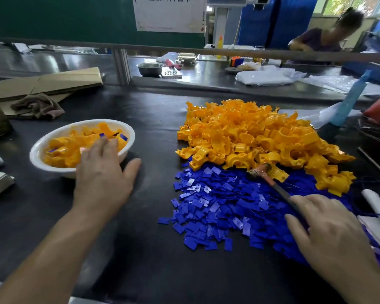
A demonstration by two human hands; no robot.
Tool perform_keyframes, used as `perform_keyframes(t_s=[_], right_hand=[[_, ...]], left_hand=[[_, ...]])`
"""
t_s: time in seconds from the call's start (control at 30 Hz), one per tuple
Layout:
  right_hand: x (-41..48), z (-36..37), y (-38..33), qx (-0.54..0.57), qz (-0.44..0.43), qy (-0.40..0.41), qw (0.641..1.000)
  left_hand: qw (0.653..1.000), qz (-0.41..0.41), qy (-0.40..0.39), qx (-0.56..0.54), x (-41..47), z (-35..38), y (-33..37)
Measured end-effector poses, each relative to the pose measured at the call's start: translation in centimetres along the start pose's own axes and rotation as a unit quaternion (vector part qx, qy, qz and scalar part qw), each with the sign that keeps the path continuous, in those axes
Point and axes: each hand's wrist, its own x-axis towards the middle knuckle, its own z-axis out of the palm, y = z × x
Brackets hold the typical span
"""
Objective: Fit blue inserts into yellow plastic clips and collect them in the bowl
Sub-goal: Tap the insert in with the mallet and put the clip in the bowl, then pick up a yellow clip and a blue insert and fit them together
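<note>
Left hand [103,172] spread slack and empty over white bowl [36,151] of fitted clips [62,150], as for dropping-in; right hand [329,233] laid across mallet [270,181] handle on blue inserts [211,205], fingers' grip unclear; yellow clips [250,132] heaped beyond on worktop [154,119].

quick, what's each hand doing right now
Left hand: open, fingers over the bowl, holding nothing.
Right hand: grips the mallet handle.

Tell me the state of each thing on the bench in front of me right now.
White bowl: upright, partly filled with fitted clips.
Left hand: open, fingers straight over the bowl's near rim.
Right hand: on the blue inserts, covering the handle end of the mallet; hold unclear.
Mallet: lying across both piles.
Yellow clips: loose heap.
Blue inserts: loose heap, spread flat.
</note>
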Motion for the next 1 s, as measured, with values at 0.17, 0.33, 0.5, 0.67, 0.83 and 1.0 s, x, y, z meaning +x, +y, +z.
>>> perform_keyframes(t_s=[0.17, 0.33, 0.5, 0.67, 0.83, 1.0], right_hand=[[-1.3, 0.8, -2.5, -0.011, -0.055, -0.118, 0.991], [-1.9, 2.8, -2.4, 0.006, -0.060, -0.175, 0.983], [-2.3, 3.1, -2.1, 0.020, -0.069, -0.135, 0.988], [-2.1, 3.2, -2.3, 0.054, -0.071, -0.137, 0.987], [-1.7, 2.8, -3.1, 0.060, -0.077, -0.109, 0.989], [-1.6, 3.1, -2.6, 0.084, -0.061, -0.030, 0.994]], left_hand=[[0.951, 0.087, -0.297, 0.016, -6.9, 4.5, 4.4], [0.939, 0.129, -0.316, 0.051, -7.4, 6.6, 7.5], [0.942, 0.095, -0.299, -0.119, -7.6, 7.3, 11.0], [0.971, -0.011, -0.222, -0.086, -1.7, 8.3, 8.7], [0.950, 0.091, -0.284, -0.094, -3.0, 9.6, 8.4], [0.980, 0.055, -0.135, -0.136, 1.4, 10.1, 8.6]])
